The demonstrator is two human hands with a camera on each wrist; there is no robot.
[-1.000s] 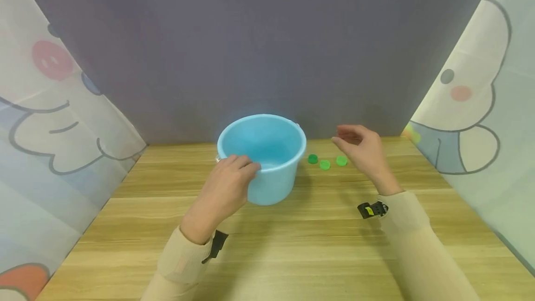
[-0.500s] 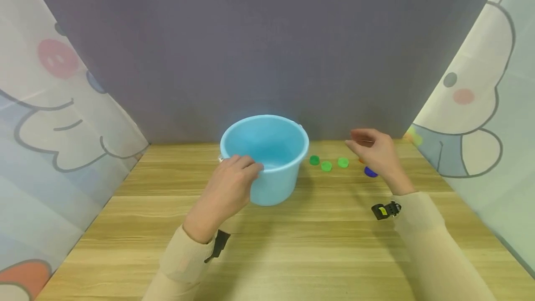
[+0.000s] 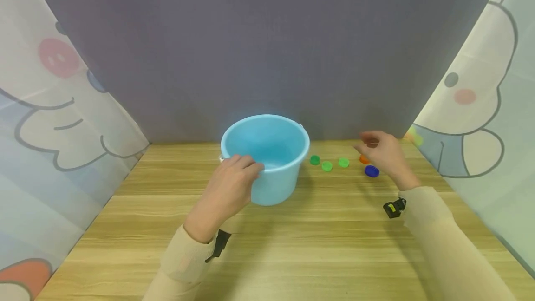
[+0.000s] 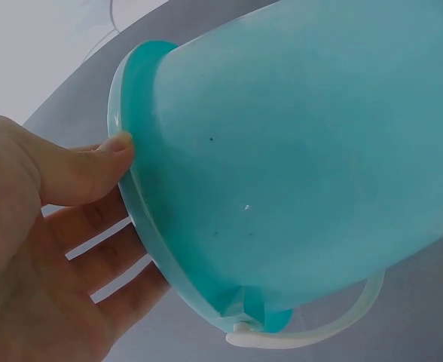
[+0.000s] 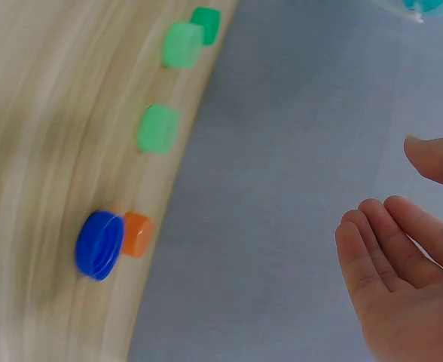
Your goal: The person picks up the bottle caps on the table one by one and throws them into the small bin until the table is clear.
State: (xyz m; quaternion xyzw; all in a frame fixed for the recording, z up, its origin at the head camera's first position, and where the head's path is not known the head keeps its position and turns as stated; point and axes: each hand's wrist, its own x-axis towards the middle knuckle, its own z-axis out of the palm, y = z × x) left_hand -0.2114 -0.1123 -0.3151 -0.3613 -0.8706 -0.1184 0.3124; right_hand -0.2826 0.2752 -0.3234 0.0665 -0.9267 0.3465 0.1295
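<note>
A light blue bucket stands upright on the wooden table. My left hand holds its near left rim, thumb outside and fingers over the edge, as the left wrist view shows. To the right, my right hand hovers above the table with a gap between thumb and fingers and nothing in it. Below and beside it lie an orange bottle cap and a blue bottle cap. Two light green caps, one nearer the bucket and another light green cap, lie beside a dark green cap.
A grey wall panel rises behind the table. Cloth with cartoon prints hangs at both sides, a left curtain and a right curtain. The bucket's white handle hangs from its side in the left wrist view.
My right hand has moved to the right, away from the bucket, uncovering the blue and orange caps. The view has shifted slightly. My left hand stays on the bucket rim.
</note>
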